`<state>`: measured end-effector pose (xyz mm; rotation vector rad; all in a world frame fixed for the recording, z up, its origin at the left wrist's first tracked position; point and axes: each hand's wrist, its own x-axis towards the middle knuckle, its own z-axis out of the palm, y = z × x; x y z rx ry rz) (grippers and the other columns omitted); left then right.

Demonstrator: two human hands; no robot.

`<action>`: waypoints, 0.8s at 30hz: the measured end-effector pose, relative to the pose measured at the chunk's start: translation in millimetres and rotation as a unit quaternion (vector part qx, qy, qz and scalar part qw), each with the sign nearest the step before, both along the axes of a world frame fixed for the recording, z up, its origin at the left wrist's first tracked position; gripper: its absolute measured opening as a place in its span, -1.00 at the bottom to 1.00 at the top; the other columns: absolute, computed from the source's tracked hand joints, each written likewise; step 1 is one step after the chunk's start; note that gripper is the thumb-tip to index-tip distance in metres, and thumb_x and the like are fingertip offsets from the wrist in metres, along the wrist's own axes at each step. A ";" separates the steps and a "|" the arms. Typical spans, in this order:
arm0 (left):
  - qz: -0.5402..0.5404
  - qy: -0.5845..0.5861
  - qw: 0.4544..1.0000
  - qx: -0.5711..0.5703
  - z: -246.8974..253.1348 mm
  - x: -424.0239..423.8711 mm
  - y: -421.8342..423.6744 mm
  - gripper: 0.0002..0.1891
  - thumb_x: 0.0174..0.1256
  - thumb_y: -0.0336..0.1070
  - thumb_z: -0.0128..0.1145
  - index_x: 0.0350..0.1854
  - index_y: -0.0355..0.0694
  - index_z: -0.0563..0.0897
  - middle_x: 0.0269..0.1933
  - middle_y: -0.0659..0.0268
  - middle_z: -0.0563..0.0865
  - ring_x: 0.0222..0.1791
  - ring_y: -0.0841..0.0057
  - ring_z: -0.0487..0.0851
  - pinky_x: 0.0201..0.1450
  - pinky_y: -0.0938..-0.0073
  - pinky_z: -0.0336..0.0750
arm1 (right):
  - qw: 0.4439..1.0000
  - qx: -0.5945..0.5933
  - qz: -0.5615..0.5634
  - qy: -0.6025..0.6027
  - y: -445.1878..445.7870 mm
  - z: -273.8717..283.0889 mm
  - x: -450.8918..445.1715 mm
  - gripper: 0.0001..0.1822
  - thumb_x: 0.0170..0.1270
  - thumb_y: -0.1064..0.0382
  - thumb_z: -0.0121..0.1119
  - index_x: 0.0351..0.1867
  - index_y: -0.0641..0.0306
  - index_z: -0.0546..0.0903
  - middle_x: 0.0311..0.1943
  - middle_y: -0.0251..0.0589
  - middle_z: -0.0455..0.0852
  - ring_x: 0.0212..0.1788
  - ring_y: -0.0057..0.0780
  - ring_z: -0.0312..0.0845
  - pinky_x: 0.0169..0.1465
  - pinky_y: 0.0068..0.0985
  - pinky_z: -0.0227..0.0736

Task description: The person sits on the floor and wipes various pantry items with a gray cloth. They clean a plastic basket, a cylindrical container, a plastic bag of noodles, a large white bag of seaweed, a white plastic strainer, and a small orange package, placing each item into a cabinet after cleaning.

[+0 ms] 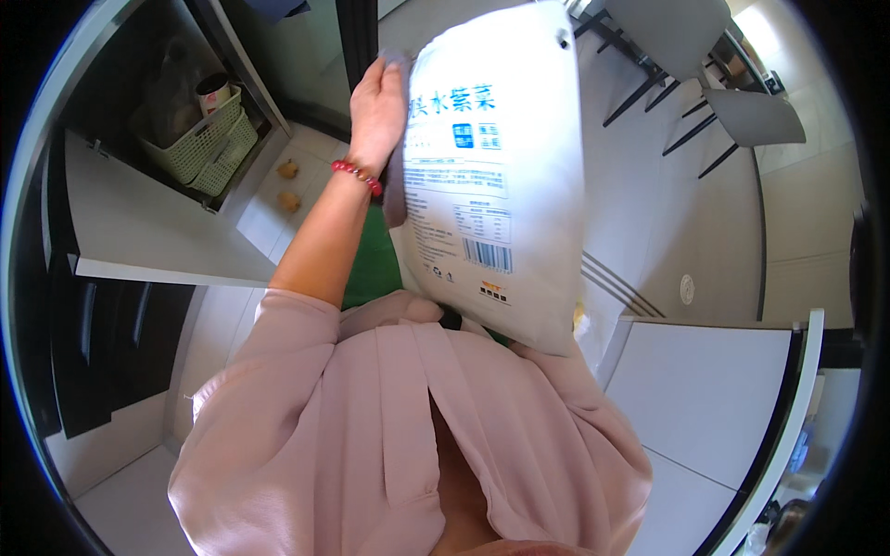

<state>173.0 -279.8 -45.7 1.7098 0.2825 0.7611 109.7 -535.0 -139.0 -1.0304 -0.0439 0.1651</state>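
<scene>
My left hand (379,108), with a red bead bracelet (357,176) at the wrist, grips the upper left edge of a large white plastic bag (500,201). Blue and black print, a table and a barcode cover the bag's near face. It stands nearly upright in front of my chest. A dark strip (395,181) runs along its left side. My right hand is out of view, hidden behind the bag; only the sleeve leading under it shows. Something green (372,257) lies below, between my left forearm and the bag.
At left, an open cabinet holds pale green plastic baskets (221,156) with a can (213,94); its door (160,222) stands open. Two brownish pieces (288,169) lie on the tiled floor. Grey chairs (671,31) stand at upper right, a white cabinet (702,396) at lower right.
</scene>
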 end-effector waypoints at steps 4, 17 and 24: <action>-0.075 0.051 0.966 -0.240 -53.4 -10.5 -17.9 -0.59 0.43 -0.10 -0.20 -0.06 -0.41 0.51 -0.20 0.17 0.63 -0.22 0.50 0.54 -0.09 0.51 0.42 | 1.000 0.002 -0.018 0.008 -7.1 -3.3 -9.3 -0.34 0.33 -0.21 -0.26 0.28 0.25 0.19 0.03 -0.13 0.44 0.09 -0.29 0.35 0.14 -0.36 0.30; -0.237 -0.122 0.916 0.300 -33.5 -79.6 -132.2 -0.40 0.15 -0.20 0.08 0.26 -0.28 0.29 0.35 -0.08 0.14 0.33 -0.03 0.11 0.35 0.09 -0.04 | 0.996 0.035 -0.077 0.012 -22.3 -7.3 -20.9 -0.37 0.34 -0.18 -0.25 0.26 0.24 0.21 0.02 -0.16 0.45 0.08 -0.31 0.36 0.13 -0.39 0.31; -0.503 -0.186 0.736 0.414 -40.2 -102.2 -148.6 -0.33 0.02 -0.14 0.22 0.26 -0.06 0.34 0.35 0.28 0.25 0.35 0.31 0.17 0.36 0.14 0.02 | 0.995 0.063 -0.080 0.002 -16.6 0.6 -6.4 -0.38 0.35 -0.17 -0.24 0.25 0.23 0.23 0.01 -0.18 0.45 0.08 -0.33 0.36 0.12 -0.40 0.31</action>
